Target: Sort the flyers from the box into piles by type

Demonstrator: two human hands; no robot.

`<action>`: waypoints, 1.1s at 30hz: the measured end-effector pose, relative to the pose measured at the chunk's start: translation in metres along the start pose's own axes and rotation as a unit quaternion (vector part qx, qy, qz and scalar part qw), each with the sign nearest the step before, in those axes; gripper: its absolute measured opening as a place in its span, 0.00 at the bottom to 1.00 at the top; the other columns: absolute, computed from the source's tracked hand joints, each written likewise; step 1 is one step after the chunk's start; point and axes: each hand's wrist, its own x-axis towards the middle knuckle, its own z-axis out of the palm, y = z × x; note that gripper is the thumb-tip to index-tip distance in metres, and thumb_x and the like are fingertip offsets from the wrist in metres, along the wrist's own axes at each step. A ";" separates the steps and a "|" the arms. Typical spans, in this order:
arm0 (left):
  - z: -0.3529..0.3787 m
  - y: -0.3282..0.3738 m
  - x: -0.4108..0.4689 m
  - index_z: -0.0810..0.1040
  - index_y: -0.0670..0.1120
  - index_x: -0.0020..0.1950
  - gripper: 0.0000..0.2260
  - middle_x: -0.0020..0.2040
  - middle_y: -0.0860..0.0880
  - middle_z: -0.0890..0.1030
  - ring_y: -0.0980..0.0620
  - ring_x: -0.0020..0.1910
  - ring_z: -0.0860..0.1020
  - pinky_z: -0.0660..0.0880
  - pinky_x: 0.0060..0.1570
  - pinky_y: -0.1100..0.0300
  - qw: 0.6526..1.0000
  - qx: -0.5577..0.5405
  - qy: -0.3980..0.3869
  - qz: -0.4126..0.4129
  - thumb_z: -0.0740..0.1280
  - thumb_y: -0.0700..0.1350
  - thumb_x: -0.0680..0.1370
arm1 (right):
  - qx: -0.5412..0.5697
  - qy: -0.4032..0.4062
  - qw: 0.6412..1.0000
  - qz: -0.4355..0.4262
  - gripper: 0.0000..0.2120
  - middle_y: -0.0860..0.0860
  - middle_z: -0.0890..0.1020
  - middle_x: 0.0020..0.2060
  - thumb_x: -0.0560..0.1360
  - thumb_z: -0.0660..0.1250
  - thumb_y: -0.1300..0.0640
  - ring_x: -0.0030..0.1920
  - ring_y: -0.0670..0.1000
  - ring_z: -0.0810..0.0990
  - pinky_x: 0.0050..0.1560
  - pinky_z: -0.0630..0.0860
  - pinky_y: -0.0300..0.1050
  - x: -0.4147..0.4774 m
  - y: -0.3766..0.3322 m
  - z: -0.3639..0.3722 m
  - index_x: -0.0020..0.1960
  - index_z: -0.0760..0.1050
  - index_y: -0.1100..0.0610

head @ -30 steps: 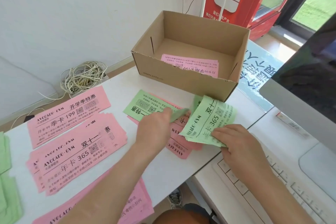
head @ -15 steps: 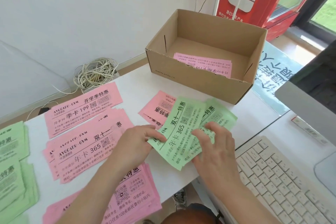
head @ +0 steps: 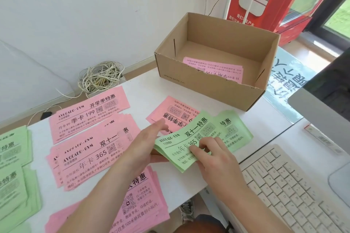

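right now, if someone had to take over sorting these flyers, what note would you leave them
Left hand: holds the left end of the green flyers, thumb underneath.
Right hand: fingers pressing on top of the same green flyers, a second green flyer fanned out behind.
Box: pink flyers remain inside.
Done: three pink piles, 199, 365 and one near the table edge; green piles at far left.
Left: place the green flyers in hand, sort the loose pink ones below the box, then empty the box.
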 end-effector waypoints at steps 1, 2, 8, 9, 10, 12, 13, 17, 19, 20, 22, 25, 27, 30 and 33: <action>0.004 -0.002 0.000 0.74 0.47 0.59 0.12 0.46 0.43 0.85 0.46 0.42 0.84 0.79 0.41 0.53 1.000 0.005 0.001 -0.003 0.64 0.51 0.79 | 0.004 0.000 1.000 -0.001 0.19 0.52 0.78 0.42 0.60 0.80 0.65 0.40 0.54 0.76 0.24 0.75 0.47 0.001 -0.001 0.000 0.49 0.82 0.56; 0.007 -0.006 0.002 0.73 0.48 0.61 0.14 0.47 0.45 0.85 0.48 0.41 0.84 0.79 0.41 0.53 1.000 0.028 0.005 -0.001 0.69 0.47 0.76 | 0.011 -0.002 1.000 -0.002 0.19 0.52 0.77 0.42 0.60 0.80 0.65 0.40 0.54 0.76 0.24 0.74 0.47 0.002 -0.002 0.000 0.49 0.82 0.56; 0.017 -0.007 -0.002 0.71 0.60 0.62 0.26 0.55 0.58 0.76 0.65 0.42 0.78 0.78 0.42 0.66 0.958 0.259 0.052 0.109 0.74 0.39 0.70 | 0.100 -0.121 0.987 0.019 0.26 0.47 0.68 0.57 0.65 0.76 0.49 0.57 0.50 0.72 0.48 0.79 0.48 0.004 -0.003 -0.013 0.61 0.73 0.43; 0.017 -0.004 -0.006 0.70 0.62 0.62 0.26 0.52 0.61 0.75 0.66 0.42 0.76 0.77 0.42 0.67 0.943 0.298 0.059 0.135 0.73 0.40 0.71 | 0.115 -0.162 0.979 0.052 0.34 0.44 0.63 0.63 0.64 0.75 0.42 0.65 0.47 0.64 0.61 0.73 0.47 0.004 0.001 -0.021 0.67 0.66 0.37; 0.016 -0.002 -0.009 0.70 0.64 0.61 0.25 0.49 0.65 0.74 0.67 0.40 0.75 0.75 0.40 0.68 0.928 0.332 0.064 0.157 0.72 0.41 0.72 | 0.137 -0.191 0.967 0.096 0.42 0.40 0.56 0.68 0.63 0.74 0.37 0.69 0.44 0.55 0.69 0.63 0.45 0.006 0.005 -0.032 0.71 0.57 0.34; 0.010 0.005 -0.017 0.72 0.65 0.59 0.21 0.47 0.67 0.74 0.64 0.36 0.76 0.75 0.35 0.70 0.911 0.360 0.068 0.189 0.70 0.42 0.74 | 0.144 -0.164 0.960 0.177 0.51 0.37 0.48 0.72 0.62 0.74 0.36 0.72 0.41 0.47 0.73 0.52 0.49 0.015 0.017 -0.053 0.74 0.44 0.34; 0.006 0.008 -0.020 0.73 0.64 0.58 0.19 0.48 0.66 0.77 0.60 0.35 0.79 0.76 0.35 0.67 0.906 0.366 0.067 0.202 0.69 0.42 0.75 | 0.155 -0.128 0.955 0.219 0.52 0.36 0.49 0.73 0.63 0.74 0.39 0.72 0.41 0.49 0.73 0.53 0.51 0.021 0.025 -0.062 0.75 0.42 0.36; -0.004 0.019 -0.028 0.76 0.62 0.59 0.15 0.50 0.58 0.83 0.58 0.31 0.75 0.74 0.38 0.63 0.840 0.465 0.068 0.270 0.66 0.44 0.77 | 0.328 -0.131 0.878 0.323 0.50 0.35 0.70 0.59 0.68 0.75 0.54 0.49 0.31 0.72 0.50 0.73 0.34 0.040 0.045 -0.075 0.76 0.43 0.37; -0.004 0.022 -0.031 0.76 0.61 0.59 0.15 0.48 0.56 0.83 0.54 0.36 0.76 0.74 0.41 0.59 0.799 0.498 0.084 0.325 0.65 0.43 0.78 | 0.334 -0.111 0.879 0.321 0.44 0.38 0.78 0.53 0.70 0.74 0.60 0.45 0.36 0.78 0.39 0.72 0.31 0.041 0.048 -0.074 0.73 0.52 0.35; -0.004 0.022 -0.031 0.76 0.61 0.58 0.15 0.46 0.56 0.84 0.52 0.37 0.78 0.74 0.40 0.59 0.781 0.508 0.093 0.352 0.66 0.42 0.77 | 0.330 -0.077 0.886 0.315 0.40 0.40 0.80 0.48 0.71 0.73 0.61 0.44 0.37 0.79 0.40 0.71 0.31 0.041 0.047 -0.074 0.71 0.58 0.35; -0.003 0.017 -0.029 0.77 0.59 0.57 0.14 0.42 0.56 0.83 0.51 0.36 0.79 0.73 0.35 0.61 0.751 0.518 0.118 0.393 0.68 0.42 0.76 | 0.315 -0.017 0.902 0.295 0.33 0.43 0.81 0.42 0.73 0.71 0.64 0.45 0.37 0.78 0.43 0.70 0.32 0.039 0.045 -0.073 0.68 0.64 0.37; -0.001 0.008 -0.021 0.77 0.57 0.54 0.09 0.41 0.56 0.83 0.51 0.36 0.78 0.74 0.37 0.58 0.772 0.501 0.133 0.368 0.68 0.46 0.76 | 0.304 -0.025 0.909 0.283 0.29 0.43 0.81 0.42 0.73 0.70 0.64 0.47 0.36 0.77 0.44 0.70 0.31 0.037 0.046 -0.068 0.65 0.67 0.38; -0.001 0.002 -0.016 0.76 0.57 0.51 0.06 0.42 0.57 0.82 0.53 0.39 0.78 0.75 0.42 0.55 0.796 0.490 0.123 0.334 0.69 0.49 0.75 | 0.311 -0.061 0.902 0.292 0.28 0.42 0.81 0.43 0.73 0.70 0.65 0.47 0.36 0.78 0.47 0.72 0.33 0.036 0.048 -0.062 0.63 0.68 0.38; -0.006 -0.004 -0.010 0.77 0.57 0.50 0.08 0.44 0.61 0.81 0.58 0.44 0.78 0.74 0.47 0.57 0.831 0.459 0.124 0.290 0.72 0.48 0.73 | 0.356 -0.067 0.879 0.310 0.27 0.42 0.82 0.44 0.71 0.71 0.66 0.49 0.39 0.78 0.54 0.71 0.37 0.033 0.052 -0.057 0.61 0.70 0.40; -0.012 -0.008 -0.005 0.78 0.60 0.48 0.15 0.42 0.64 0.82 0.65 0.44 0.78 0.73 0.47 0.67 0.898 0.349 0.135 0.231 0.74 0.41 0.71 | 0.397 -0.054 0.857 0.324 0.23 0.41 0.82 0.44 0.72 0.71 0.65 0.51 0.42 0.79 0.52 0.72 0.38 0.032 0.054 -0.054 0.57 0.73 0.41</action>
